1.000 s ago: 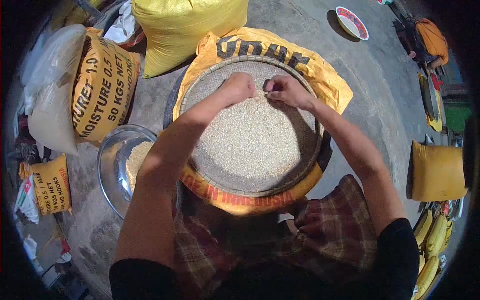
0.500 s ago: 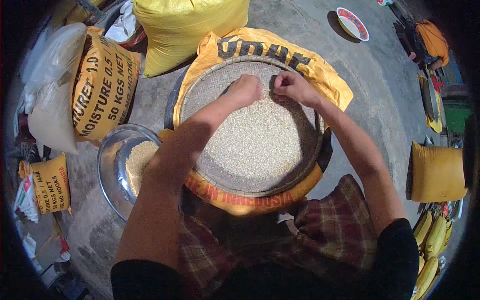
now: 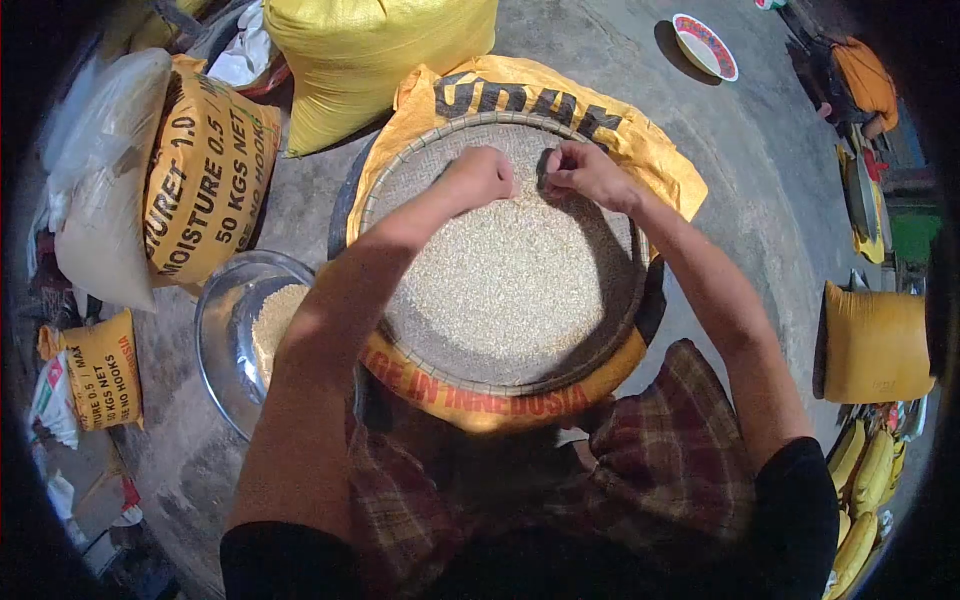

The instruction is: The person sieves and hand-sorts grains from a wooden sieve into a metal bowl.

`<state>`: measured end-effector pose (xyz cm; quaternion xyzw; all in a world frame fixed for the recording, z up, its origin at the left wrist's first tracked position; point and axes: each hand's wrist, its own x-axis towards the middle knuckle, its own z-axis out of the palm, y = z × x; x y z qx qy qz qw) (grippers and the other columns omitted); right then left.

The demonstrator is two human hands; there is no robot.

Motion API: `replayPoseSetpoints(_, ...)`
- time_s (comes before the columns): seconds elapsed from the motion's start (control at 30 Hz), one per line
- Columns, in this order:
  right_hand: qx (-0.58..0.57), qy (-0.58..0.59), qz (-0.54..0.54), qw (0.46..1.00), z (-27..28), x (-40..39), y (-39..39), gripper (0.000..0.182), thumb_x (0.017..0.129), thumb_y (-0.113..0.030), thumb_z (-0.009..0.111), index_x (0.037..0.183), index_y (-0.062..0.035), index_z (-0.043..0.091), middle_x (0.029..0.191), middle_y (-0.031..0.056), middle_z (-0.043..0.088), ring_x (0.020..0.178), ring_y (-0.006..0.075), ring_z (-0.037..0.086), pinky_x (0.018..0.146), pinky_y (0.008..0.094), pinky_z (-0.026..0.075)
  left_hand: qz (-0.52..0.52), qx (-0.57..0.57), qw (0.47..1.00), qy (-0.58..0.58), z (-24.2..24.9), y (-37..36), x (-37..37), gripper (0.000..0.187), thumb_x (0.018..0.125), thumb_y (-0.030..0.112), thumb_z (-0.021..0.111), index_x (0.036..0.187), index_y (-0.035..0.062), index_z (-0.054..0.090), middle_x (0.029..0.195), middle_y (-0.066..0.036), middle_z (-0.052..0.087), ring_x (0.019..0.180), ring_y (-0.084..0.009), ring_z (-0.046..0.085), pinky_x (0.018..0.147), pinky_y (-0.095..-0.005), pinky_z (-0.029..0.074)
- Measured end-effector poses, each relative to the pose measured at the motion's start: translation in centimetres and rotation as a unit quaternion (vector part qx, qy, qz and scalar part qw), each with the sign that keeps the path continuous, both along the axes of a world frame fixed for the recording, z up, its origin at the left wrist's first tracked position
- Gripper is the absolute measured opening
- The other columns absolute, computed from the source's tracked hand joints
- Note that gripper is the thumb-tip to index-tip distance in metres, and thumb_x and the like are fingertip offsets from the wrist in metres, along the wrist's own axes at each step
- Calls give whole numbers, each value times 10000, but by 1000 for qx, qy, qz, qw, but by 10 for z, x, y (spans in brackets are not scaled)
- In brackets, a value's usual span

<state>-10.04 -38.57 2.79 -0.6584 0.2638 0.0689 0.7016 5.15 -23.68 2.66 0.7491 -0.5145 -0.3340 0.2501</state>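
Observation:
A round woven winnowing tray (image 3: 430, 162) holds a wide spread of pale grains (image 3: 505, 275) that look like rice. Over the far part of the grain is my left hand (image 3: 478, 178), its fingers curled closed; whatever they may hold is hidden. Just to its right, my right hand (image 3: 592, 176) has thumb and fingers pinched together, and any tiny thing between them is too small to name. Beneath the tray lies an orange printed sack (image 3: 655, 165). My right forearm casts a shadow across the tray's right side.
A steel basin (image 3: 225, 345) with tan grain stands left of the tray, partly behind my left arm. Full sacks (image 3: 205, 170) and a yellow sack (image 3: 380, 60) stand beyond it. A patterned bowl (image 3: 705, 48) is at the far right, near a person in orange (image 3: 865, 80). Another full sack (image 3: 875, 345) is at right.
My left hand has shifted slightly left, widening the gap between the hands. My right hand stays almost in place, still pinched.

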Motion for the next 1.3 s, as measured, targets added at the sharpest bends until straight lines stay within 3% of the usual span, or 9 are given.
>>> replayPoseSetpoints(0.17,-382,-66,146,910,8,10,23,109,731,-86,636,815,-36,588,726,64,603,676,147,577,647,292,464,10,-32,999,-21,-11,-4,4,138,680,165,680,700,36,638,715,-136,632,635,-230,612,612,-333,483)
replayPoseSetpoints(0.23,-440,-63,175,879,7,11,23,151,706,-116,653,826,-39,604,718,94,615,666,164,581,651,301,461,86,82,972,204,-12,-6,17,145,699,94,677,769,-9,603,667,-78,597,608,-144,571,550,-270,462)
replayPoseSetpoints(0.37,-139,-12,102,985,8,1,6,61,773,-61,595,773,-15,555,692,35,582,652,111,558,596,262,459,127,20,943,309,-3,3,21,133,718,58,651,803,-24,589,663,-71,580,599,-134,561,528,-254,452)
replayPoseSetpoints(0.5,56,-13,3,998,7,-5,0,79,803,-20,565,766,-42,499,722,47,552,637,129,536,606,242,460,53,-13,993,104,2,5,7,130,696,96,670,777,12,613,695,-87,607,640,-169,583,581,-291,466)
replayPoseSetpoints(0.63,-27,-14,48,998,6,-7,7,68,770,-36,603,783,-36,537,727,58,589,640,142,561,610,257,462,4,5,1000,-26,0,-1,-8,133,663,140,686,727,40,626,721,-77,624,692,-186,595,649,-310,468)
replayPoseSetpoints(0.8,-461,-37,178,869,3,1,20,128,715,-93,651,831,-68,605,729,42,627,673,114,575,631,280,452,2,13,1000,13,-4,-4,10,104,665,114,661,716,35,616,703,-71,620,675,-168,588,619,-301,466)
replayPoseSetpoints(0.97,-257,-47,96,961,5,6,15,75,746,-119,622,781,-57,596,706,90,605,636,167,554,647,286,447,27,11,999,36,4,6,12,105,678,112,647,733,28,617,700,-83,628,642,-180,592,615,-296,471)
replayPoseSetpoints(1.23,-438,-92,174,877,-1,20,27,140,704,-131,676,805,-64,604,736,77,624,690,179,600,666,304,463,12,-3,1000,-5,-2,2,16,109,651,111,662,734,50,628,711,-123,630,667,-237,613,634,-326,481)
replayPoseSetpoints(1.3,-297,-69,125,944,6,15,19,115,730,-124,672,792,-56,602,725,46,617,678,141,580,652,279,459,78,45,970,224,-7,3,27,113,656,106,659,740,38,626,718,-135,625,684,-262,612,641,-334,481)
